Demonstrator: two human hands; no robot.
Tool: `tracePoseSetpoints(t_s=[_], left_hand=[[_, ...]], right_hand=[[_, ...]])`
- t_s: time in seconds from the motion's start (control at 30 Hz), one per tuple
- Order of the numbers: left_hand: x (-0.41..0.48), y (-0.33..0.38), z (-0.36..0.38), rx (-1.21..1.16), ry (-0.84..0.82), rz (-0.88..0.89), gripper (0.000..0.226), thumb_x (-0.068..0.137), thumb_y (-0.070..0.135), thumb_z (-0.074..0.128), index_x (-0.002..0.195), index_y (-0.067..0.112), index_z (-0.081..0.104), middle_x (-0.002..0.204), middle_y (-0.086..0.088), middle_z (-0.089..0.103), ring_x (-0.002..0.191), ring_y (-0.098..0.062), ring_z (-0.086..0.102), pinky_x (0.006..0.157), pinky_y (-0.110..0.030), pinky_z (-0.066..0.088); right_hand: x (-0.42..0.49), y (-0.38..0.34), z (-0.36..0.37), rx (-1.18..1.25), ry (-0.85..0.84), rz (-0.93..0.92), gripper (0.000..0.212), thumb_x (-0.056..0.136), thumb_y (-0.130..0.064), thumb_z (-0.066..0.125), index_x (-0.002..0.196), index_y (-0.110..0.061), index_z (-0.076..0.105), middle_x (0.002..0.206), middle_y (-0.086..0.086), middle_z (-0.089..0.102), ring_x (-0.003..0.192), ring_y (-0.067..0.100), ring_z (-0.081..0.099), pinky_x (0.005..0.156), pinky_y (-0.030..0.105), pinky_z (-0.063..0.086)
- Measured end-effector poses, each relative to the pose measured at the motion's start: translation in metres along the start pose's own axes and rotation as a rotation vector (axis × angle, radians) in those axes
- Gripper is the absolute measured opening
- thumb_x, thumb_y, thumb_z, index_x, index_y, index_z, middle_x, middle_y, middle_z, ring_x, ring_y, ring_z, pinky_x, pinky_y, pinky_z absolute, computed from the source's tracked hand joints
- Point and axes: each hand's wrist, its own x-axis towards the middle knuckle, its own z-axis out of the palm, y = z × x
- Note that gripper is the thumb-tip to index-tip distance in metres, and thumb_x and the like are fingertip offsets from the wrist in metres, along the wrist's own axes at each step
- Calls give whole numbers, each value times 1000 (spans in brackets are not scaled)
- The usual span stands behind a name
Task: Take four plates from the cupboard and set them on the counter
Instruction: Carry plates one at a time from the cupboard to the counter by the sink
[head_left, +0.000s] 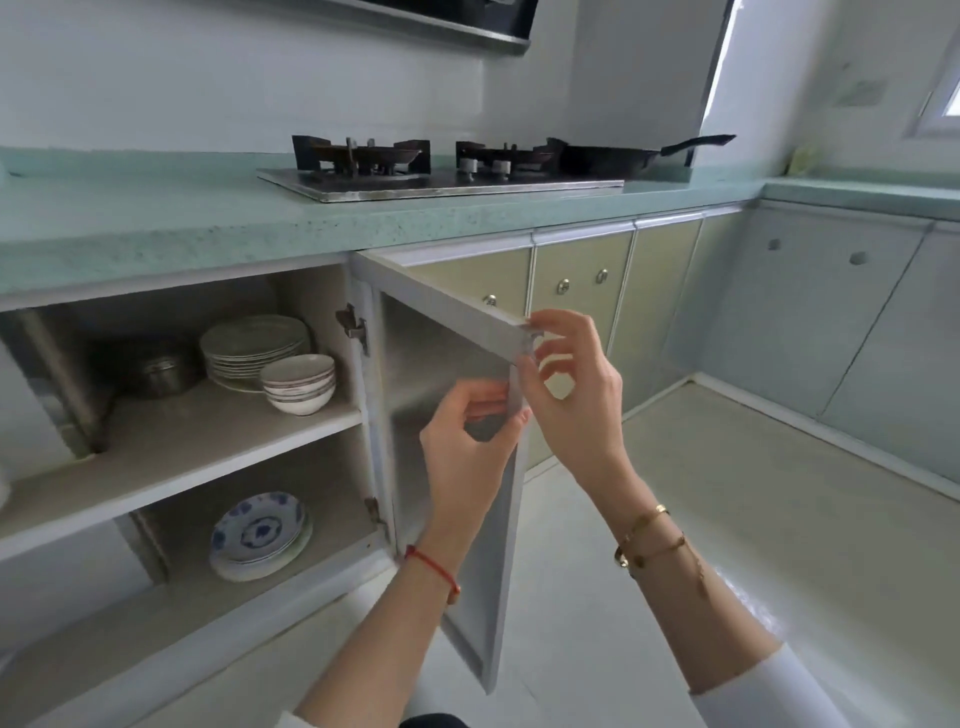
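While the cupboard door (441, 338) is gripped at its free edge by the left hand (462, 447) and right hand (576, 400), the plates (254, 345) are seen stacked on the upper shelf (208, 431), none yet set on the table (156, 218).

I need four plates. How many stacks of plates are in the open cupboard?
2: white stack, upper shelf behind the bowls; blue-patterned stack, lower shelf. Others may be hidden.
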Motion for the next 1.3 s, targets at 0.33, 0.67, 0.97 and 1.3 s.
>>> tracePoseSetpoints(t_s=[0.33,0.67,0.97,1.3], left_hand=[[16,-5,39,46,17,6,22,77,17,82,95,17,71,90,9,75,87,-7,71,87,-36,58],[27,-6,-35,155,-97,-41,34,83,16,78,116,15,69,109,2,74,101,-13,70,94,-33,55],[26,-82,-210,401,163,-360,25,87,20,73,112,20,72,103,11,72,90,4,66,74,-3,49],[12,-245,-297,553,324,-691,18,90,23,67,107,22,73,98,-1,75,87,-15,69,95,-37,55]], right_hand=[[17,26,-19,-30,-21,84,28,86,-6,64,113,-14,59,108,-6,67,81,6,63,71,8,48],[5,8,2,-163,68,-295,17,92,-11,60,108,-8,63,104,2,57,93,17,51,84,23,44],[-71,40,150,53,-507,62,13,93,-21,57,104,-18,62,99,-7,58,82,3,50,75,11,39],[-148,139,325,-12,-732,430,15,90,-22,64,102,-14,67,92,4,68,75,10,60,67,9,41]])
